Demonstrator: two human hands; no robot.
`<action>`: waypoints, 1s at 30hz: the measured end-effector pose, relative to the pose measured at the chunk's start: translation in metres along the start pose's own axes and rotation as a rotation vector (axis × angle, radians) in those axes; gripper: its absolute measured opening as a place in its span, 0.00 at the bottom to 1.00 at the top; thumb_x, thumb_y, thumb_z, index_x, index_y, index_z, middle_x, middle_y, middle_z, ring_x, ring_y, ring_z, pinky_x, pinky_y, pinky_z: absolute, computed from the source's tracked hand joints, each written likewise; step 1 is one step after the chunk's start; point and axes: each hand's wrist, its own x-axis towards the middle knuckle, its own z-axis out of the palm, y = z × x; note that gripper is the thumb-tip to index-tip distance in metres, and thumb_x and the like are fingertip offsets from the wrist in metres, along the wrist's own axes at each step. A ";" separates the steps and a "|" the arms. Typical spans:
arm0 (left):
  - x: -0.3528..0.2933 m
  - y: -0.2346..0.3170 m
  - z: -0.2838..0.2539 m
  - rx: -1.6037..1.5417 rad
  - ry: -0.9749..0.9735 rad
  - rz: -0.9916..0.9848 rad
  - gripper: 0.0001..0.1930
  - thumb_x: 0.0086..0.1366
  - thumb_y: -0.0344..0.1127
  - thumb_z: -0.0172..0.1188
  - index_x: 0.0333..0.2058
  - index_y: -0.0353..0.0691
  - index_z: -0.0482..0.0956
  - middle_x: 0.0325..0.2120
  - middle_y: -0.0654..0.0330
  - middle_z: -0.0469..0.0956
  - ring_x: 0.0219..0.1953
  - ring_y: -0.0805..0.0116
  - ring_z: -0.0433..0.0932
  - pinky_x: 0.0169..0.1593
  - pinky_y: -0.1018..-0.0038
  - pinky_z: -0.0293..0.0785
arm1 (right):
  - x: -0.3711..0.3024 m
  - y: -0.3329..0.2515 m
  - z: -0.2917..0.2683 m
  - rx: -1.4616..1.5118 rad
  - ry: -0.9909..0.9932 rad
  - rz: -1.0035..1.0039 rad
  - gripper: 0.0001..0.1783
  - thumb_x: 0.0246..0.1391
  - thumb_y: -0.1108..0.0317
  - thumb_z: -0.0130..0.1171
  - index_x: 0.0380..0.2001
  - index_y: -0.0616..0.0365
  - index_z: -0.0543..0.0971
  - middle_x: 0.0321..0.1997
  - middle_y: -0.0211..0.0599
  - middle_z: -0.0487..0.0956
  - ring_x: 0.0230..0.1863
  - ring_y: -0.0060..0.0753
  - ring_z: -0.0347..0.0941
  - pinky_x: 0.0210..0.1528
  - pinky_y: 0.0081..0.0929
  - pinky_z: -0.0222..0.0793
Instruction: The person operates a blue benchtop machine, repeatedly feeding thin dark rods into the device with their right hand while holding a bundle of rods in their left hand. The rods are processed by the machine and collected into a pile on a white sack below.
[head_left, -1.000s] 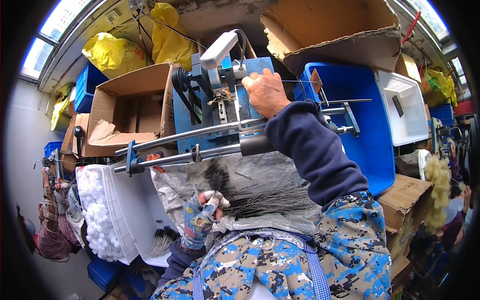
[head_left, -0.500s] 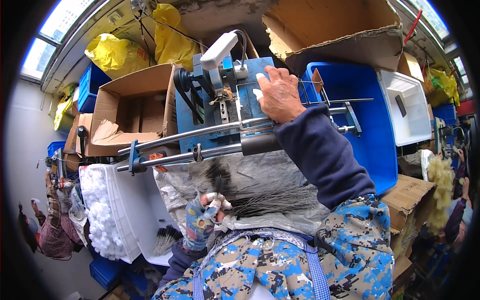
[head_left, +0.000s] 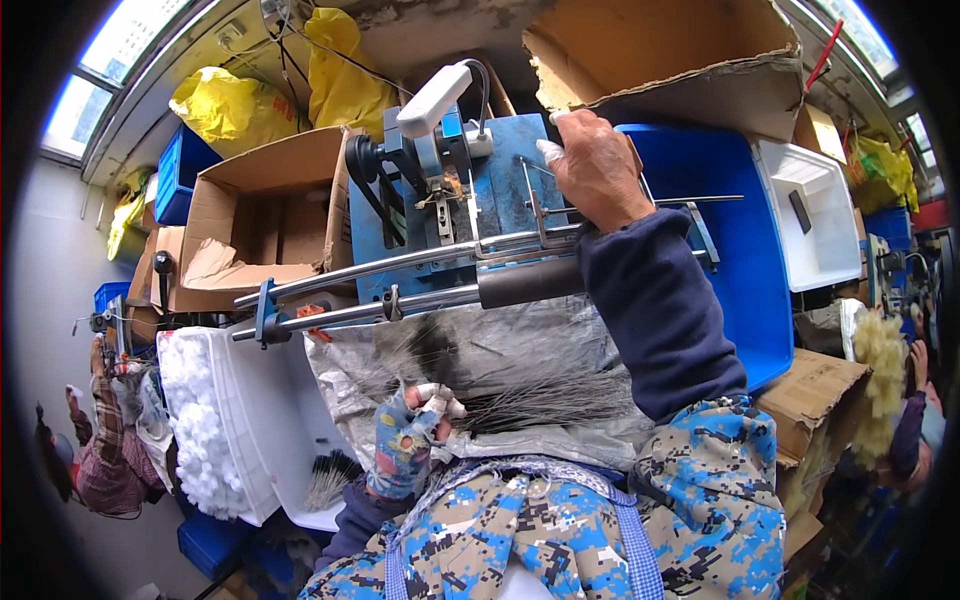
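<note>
My left hand, in a floral fingerless cover with white-wrapped fingertips, is low in front of me, fingers pinched together; what they hold is hidden. Beside it, thin wires lie on a grey plastic sheet. Over the right part of a blue bench machine my right hand reaches out, thumb and forefinger apart with nothing visible between them. Its other fingers are partly hidden. Below its wrist run steel rails with a dark sleeve. A thin metal bracket stands left of this hand.
Left of the machine sits an open cardboard box. A white bin stands near white tufted pieces. At right are a blue bin and a white tub. Other people work at both far sides.
My right hand has moved right across the machine, uncovering the bracket and the blue plate. My left hand has hardly moved beside the wires.
</note>
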 end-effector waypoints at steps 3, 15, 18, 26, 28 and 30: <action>-0.003 0.006 -0.002 0.048 0.050 -0.001 0.08 0.62 0.29 0.51 0.38 0.31 0.73 0.28 0.53 0.77 0.18 0.80 0.67 0.21 0.85 0.61 | 0.019 -0.006 -0.015 -0.248 -0.434 0.044 0.19 0.47 0.57 0.58 0.37 0.61 0.76 0.42 0.46 0.73 0.49 0.46 0.66 0.47 0.43 0.61; -0.003 -0.002 -0.004 -0.024 0.009 0.031 0.07 0.61 0.27 0.52 0.38 0.32 0.73 0.27 0.54 0.77 0.17 0.79 0.67 0.21 0.85 0.61 | 0.028 -0.003 -0.003 -0.367 -0.545 0.101 0.13 0.50 0.70 0.51 0.39 0.54 0.79 0.44 0.41 0.76 0.53 0.42 0.64 0.52 0.46 0.55; -0.003 0.004 -0.002 0.051 0.029 0.073 0.08 0.61 0.28 0.51 0.37 0.31 0.73 0.27 0.54 0.77 0.17 0.80 0.67 0.21 0.86 0.61 | 0.021 0.003 -0.004 -0.352 -0.555 0.047 0.15 0.48 0.62 0.56 0.39 0.55 0.78 0.48 0.44 0.72 0.55 0.45 0.61 0.51 0.47 0.56; -0.008 0.003 0.007 0.001 -0.041 0.045 0.07 0.64 0.29 0.49 0.38 0.33 0.72 0.27 0.53 0.77 0.16 0.80 0.68 0.20 0.86 0.62 | 0.016 0.011 0.011 -0.326 -0.646 0.134 0.15 0.47 0.69 0.52 0.40 0.55 0.78 0.46 0.41 0.74 0.55 0.42 0.61 0.51 0.48 0.55; -0.007 0.005 0.005 0.021 -0.021 0.065 0.07 0.63 0.28 0.50 0.38 0.33 0.72 0.27 0.54 0.77 0.18 0.80 0.67 0.21 0.85 0.62 | 0.016 0.016 0.000 -0.393 -0.509 0.173 0.14 0.46 0.70 0.53 0.39 0.55 0.78 0.44 0.40 0.75 0.53 0.42 0.63 0.50 0.46 0.56; -0.006 0.005 -0.001 0.037 0.010 0.083 0.07 0.63 0.29 0.50 0.37 0.33 0.72 0.27 0.55 0.77 0.18 0.79 0.68 0.22 0.85 0.63 | 0.011 0.025 -0.015 -0.358 -0.293 0.158 0.13 0.44 0.70 0.53 0.35 0.57 0.78 0.40 0.39 0.76 0.47 0.41 0.68 0.46 0.42 0.60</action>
